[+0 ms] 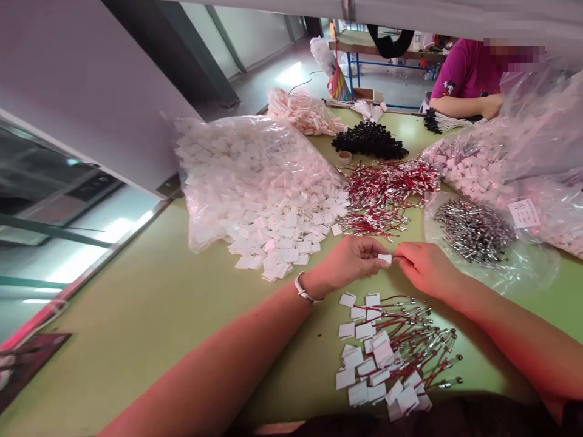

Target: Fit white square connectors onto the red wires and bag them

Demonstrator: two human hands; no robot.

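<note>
My left hand (350, 261) pinches a small white plastic housing (385, 258) above the green table (150, 315). My right hand (421, 266) meets it from the right, its fingers pinched at the housing's edge on something too thin to make out. Just below the hands lies a heap of finished pieces (392, 355): white housings with red wires and metal ends. A watch sits on my left wrist (302, 288).
A big clear bag spills white housings (268, 188) at the left. Loose red wires (387, 188) lie in the middle, with metal parts in an open bag (476, 230) at the right. Black parts (368, 141) and more bags lie farther back. Another person in a magenta shirt (469, 73) sits at the far right.
</note>
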